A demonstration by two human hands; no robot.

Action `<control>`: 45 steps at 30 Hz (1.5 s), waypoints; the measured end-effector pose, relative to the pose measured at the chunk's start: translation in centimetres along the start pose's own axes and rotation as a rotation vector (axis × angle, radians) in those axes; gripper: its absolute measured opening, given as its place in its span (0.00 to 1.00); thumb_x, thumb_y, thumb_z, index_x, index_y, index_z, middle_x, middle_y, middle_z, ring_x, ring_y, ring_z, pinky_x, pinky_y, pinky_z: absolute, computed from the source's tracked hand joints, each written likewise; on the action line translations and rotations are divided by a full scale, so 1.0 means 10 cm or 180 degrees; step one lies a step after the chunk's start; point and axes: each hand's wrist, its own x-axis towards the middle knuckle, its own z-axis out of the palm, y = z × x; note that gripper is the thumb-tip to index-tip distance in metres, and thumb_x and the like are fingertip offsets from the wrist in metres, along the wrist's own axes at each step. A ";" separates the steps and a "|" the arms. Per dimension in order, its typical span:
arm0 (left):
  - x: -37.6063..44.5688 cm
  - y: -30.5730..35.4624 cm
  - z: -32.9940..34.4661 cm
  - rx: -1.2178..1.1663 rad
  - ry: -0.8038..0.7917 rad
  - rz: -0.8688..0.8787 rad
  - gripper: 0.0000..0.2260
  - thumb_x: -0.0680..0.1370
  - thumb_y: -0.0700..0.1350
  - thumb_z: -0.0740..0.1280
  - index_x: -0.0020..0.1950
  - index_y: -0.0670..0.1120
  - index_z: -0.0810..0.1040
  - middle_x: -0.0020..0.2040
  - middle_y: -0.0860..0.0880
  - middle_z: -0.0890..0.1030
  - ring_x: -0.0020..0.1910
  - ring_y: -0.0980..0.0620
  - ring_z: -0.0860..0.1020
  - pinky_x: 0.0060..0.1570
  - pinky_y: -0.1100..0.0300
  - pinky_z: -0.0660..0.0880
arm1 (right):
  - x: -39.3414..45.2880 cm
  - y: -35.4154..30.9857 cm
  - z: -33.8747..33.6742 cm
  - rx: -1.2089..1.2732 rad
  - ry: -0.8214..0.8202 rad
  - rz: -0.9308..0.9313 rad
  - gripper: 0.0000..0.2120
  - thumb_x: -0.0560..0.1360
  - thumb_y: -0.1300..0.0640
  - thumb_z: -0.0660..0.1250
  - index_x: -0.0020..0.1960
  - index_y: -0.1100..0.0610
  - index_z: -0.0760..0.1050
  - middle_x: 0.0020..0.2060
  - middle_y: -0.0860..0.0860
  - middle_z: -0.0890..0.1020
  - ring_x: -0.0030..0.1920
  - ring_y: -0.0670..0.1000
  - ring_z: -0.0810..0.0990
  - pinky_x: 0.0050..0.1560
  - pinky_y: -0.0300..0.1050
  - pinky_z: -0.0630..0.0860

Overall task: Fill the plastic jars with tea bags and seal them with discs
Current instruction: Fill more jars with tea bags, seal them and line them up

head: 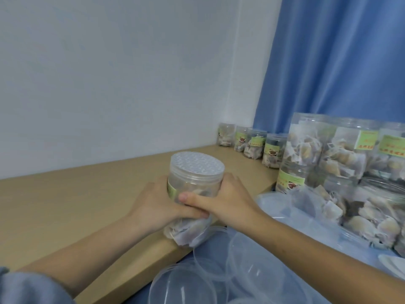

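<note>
Behind both hands (157, 202), jar (195, 178), lower half hidden.

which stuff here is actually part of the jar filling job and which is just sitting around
Part of the job:
- jar, full of tea bags, gripped by left hand and right hand
- patterned disc on its mouth
- filled labelled jars on the right
- clear lids in front

Just lying about:
- blue curtain
- wooden table
- white wall

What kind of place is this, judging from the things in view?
Probably a small home packing corner, not a factory: a wooden table against a plain wall, a blue curtain, and labelled jars of tea bags stacked beside loose clear lids.
</note>
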 end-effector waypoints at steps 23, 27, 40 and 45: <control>0.65 0.63 0.77 -0.1227 -0.0605 -0.0169 0.31 0.74 0.28 0.60 0.76 0.45 0.59 0.72 0.47 0.67 0.66 0.49 0.71 0.52 0.62 0.72 | 0.43 0.37 -0.51 -0.0206 -0.0106 0.0365 0.22 0.79 0.52 0.59 0.72 0.53 0.63 0.65 0.56 0.73 0.61 0.56 0.75 0.62 0.53 0.73; 0.46 0.96 0.87 -0.1549 -0.0766 -0.0125 0.27 0.74 0.29 0.62 0.72 0.44 0.65 0.63 0.48 0.74 0.52 0.49 0.76 0.48 0.59 0.75 | 0.10 0.33 -0.84 -0.0102 0.0170 0.0380 0.18 0.80 0.53 0.57 0.69 0.52 0.67 0.61 0.53 0.75 0.57 0.55 0.78 0.60 0.54 0.74; -0.19 2.25 1.96 -0.1357 -0.1513 0.0373 0.11 0.77 0.36 0.61 0.58 0.46 0.74 0.39 0.47 0.78 0.34 0.53 0.76 0.40 0.59 0.76 | -1.32 0.78 -2.18 0.1459 0.0666 0.0940 0.06 0.79 0.55 0.61 0.52 0.53 0.77 0.42 0.55 0.81 0.43 0.54 0.81 0.46 0.50 0.82; -0.36 2.69 2.64 -0.1535 -0.1626 0.0055 0.11 0.77 0.38 0.60 0.57 0.49 0.75 0.47 0.44 0.81 0.41 0.48 0.79 0.47 0.51 0.79 | -1.70 1.06 -2.59 0.1322 0.1135 0.1152 0.06 0.80 0.55 0.61 0.52 0.53 0.75 0.39 0.53 0.81 0.36 0.49 0.82 0.40 0.45 0.82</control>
